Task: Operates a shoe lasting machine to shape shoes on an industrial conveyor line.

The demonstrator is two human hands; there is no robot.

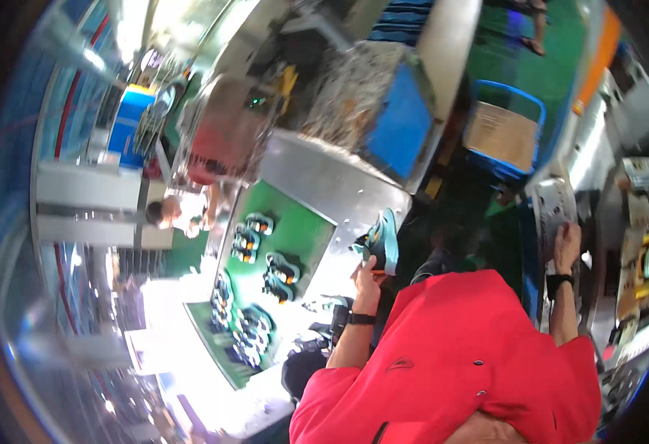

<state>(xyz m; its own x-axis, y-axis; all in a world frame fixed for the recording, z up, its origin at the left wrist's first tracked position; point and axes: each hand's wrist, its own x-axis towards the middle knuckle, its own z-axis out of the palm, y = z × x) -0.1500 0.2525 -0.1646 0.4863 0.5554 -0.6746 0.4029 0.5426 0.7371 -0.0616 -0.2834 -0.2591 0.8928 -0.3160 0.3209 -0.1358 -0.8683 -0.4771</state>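
Observation:
In my left hand (367,277) is a dark sports shoe (386,241) with a teal sole and orange detail, tilted on its side above the table's near edge. My fingers close round one end of it. My right hand (567,246) is out to the right, its fingers curled against a pale, light-grey panel (555,203); blur hides what exactly they grip. Left of the held shoe, a conveyor-like green surface (306,233) carries several similar shoes (280,270), some in pairs. More shoes (252,333) lie closer to me, by my left forearm.
A blue cart (503,137) with a brown board stands ahead on the right. Beyond the metal table is a bulky machine with a blue panel (400,126). Another person (184,212) is across the green surface. Shelving with mixed items (646,263) stands at the far right.

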